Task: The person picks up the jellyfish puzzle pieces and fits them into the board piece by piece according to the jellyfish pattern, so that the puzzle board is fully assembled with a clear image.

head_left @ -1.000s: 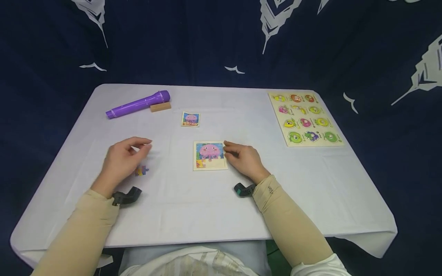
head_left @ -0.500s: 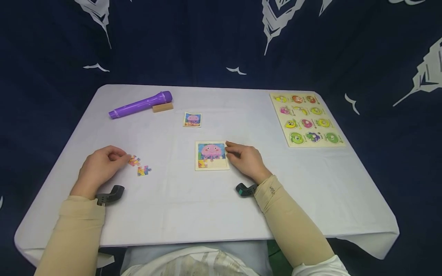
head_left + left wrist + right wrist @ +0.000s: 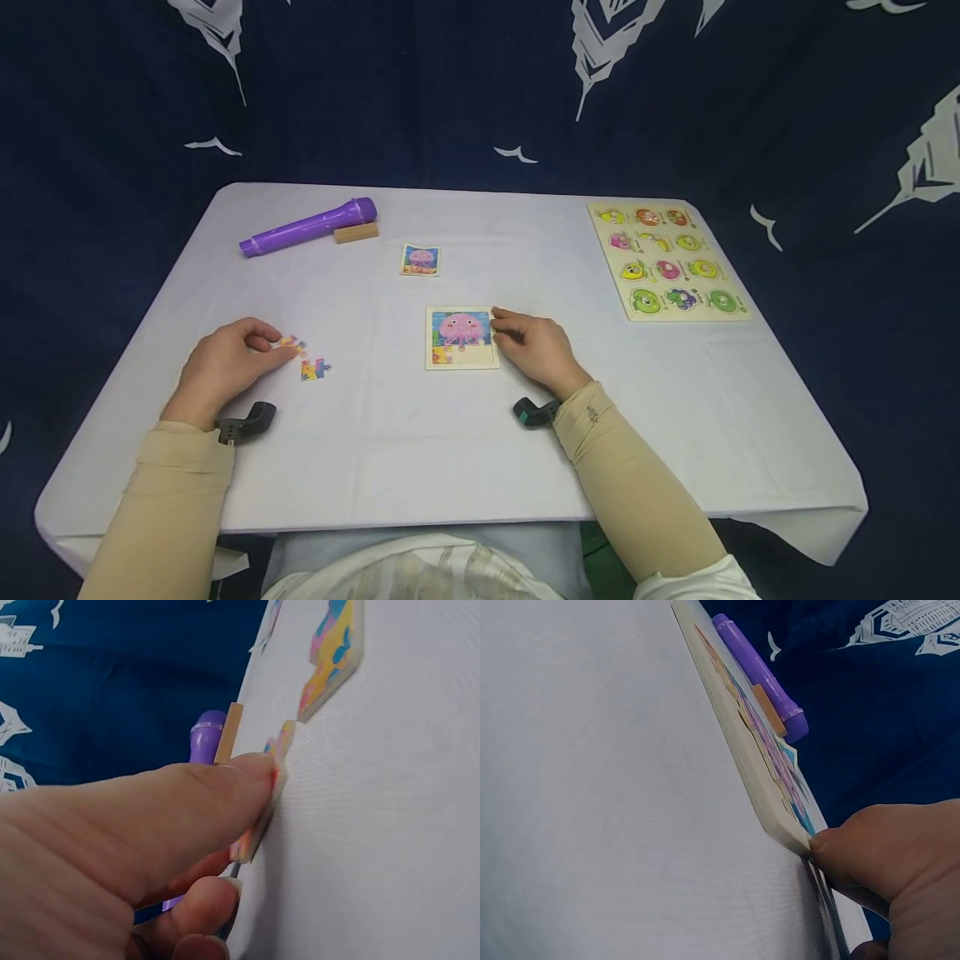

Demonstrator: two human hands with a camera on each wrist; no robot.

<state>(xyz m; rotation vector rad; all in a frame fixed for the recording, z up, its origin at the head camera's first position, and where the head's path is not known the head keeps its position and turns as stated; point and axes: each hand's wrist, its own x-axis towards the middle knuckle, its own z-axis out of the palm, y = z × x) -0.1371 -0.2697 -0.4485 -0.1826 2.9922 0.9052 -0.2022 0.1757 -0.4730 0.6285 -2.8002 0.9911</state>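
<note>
In the head view my left hand pinches a small jigsaw piece at the table's left, its thumb lying over the piece in the left wrist view. Another jigsaw piece, yellow and blue, lies just beside it on the cloth. My right hand holds the right edge of a square jigsaw board, thumb at a corner. Most of the pink jellyfish picture fills the board; bare wood shows at its lower right. The undersides of the left fingers are hidden.
Behind the board lies a small jellyfish picture card. A purple toy microphone rests against a wooden block at the back left. A fruit peg board lies at the right on the white-clothed table.
My left hand drew back left and down to the loose pieces, then shifted slightly right with its thumb now over one. The right hand stays at the board.
</note>
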